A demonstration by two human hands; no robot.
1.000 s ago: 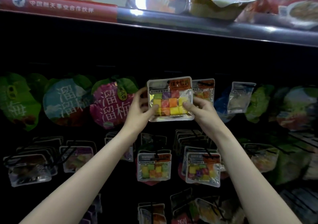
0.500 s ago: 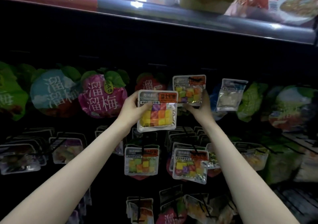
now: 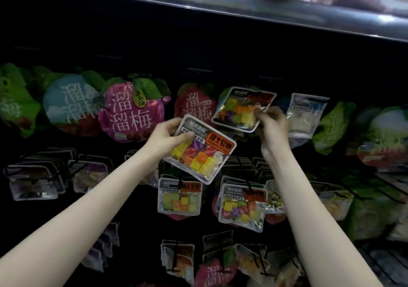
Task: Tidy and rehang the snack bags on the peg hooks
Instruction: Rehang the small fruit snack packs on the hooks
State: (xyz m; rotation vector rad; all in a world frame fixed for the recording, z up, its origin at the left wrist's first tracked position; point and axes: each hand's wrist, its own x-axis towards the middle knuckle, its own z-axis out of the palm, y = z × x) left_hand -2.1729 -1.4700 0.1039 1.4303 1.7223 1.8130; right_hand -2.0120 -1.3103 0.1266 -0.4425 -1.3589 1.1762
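Two hands, two candy packs in play: left hand [image 3: 164, 137] grips one tilted gummy cube pack [image 3: 199, 149] off the hooks, right hand [image 3: 272, 122] pinches a second pack [image 3: 241, 109] up in the top row. Two more cube packs [image 3: 180, 196] hang right below.

left arm: reaching up toward 1 o'clock, bare | left hand [image 3: 164, 137]: thumb and fingers curling, pinching a bag's edge | right arm: reaching up toward 11 o'clock | right hand [image 3: 272, 122]: fingers curling, pinching another bag's corner
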